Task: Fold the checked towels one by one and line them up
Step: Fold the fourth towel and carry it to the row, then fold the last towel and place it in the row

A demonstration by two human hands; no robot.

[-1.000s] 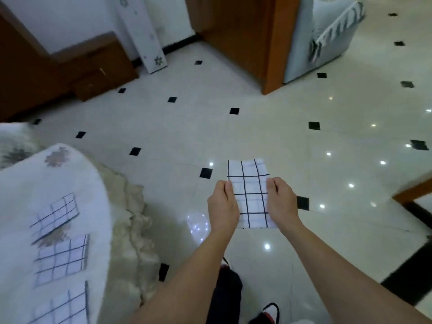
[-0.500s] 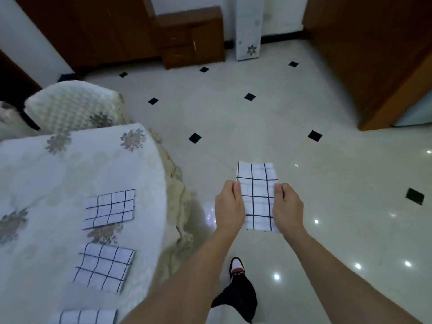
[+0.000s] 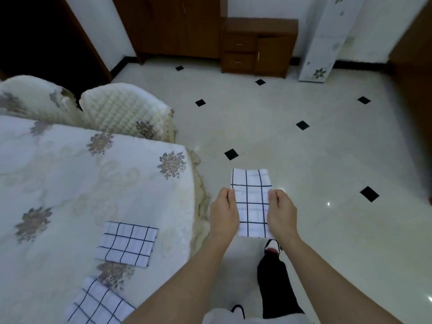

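The person stands just off the rounded edge of the cloth-covered worktop, holding a checked towel out in the air over the tiled floor, clear of the worktop and level with its near corner. The towel is already folded down to a narrow strip. The left hand pinches its left long edge and the right hand pinches its right long edge, so each grip is closed on the cloth about halfway along. The far end stands up free with a slight wave in it, which tells me the fabric is thin, light and limp. It should weigh next to nothing, will not slip much, and cannot break, but the layers could slide apart or the strip could sag if only one side were held. I would keep hold of both long edges, or move to the two far corners, for another fold or for laying it flat. On the worktop one folded towel lies flat near the edge, and a second folded towel lies just nearer the person, the two apart and roughly in a row. Beyond the worktop's far side stand two quilted chair backs. The free spot in the row looks to be on the worktop beyond the first towel.
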